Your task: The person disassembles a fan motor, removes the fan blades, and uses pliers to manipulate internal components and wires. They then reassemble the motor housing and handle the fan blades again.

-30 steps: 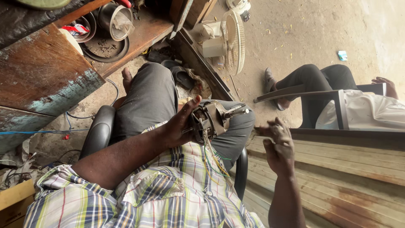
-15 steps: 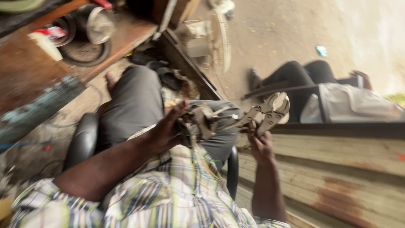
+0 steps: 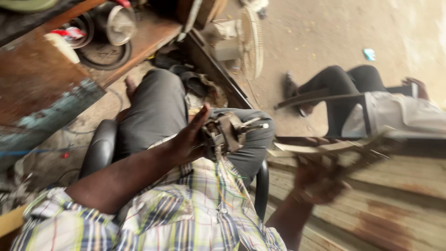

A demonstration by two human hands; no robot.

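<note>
While the left hand [image 3: 190,142] grips a small motor [image 3: 227,132] w/ thin wires, the blurry right hand [image 3: 318,179] holds a flat metal piece [image 3: 325,148].

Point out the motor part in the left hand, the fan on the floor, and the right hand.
Motor part [image 3: 227,132], head view, on its metal body.
Left hand [image 3: 188,139], head view, back of hand.
Fan [image 3: 251,42], head view, on the grille.
Right hand [image 3: 318,181], head view, blurred palm.

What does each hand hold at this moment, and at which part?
The left hand grips a small motor-like metal part at its near end, wires hanging below. The right hand holds something blurred; thing and grip cannot be told.
</note>
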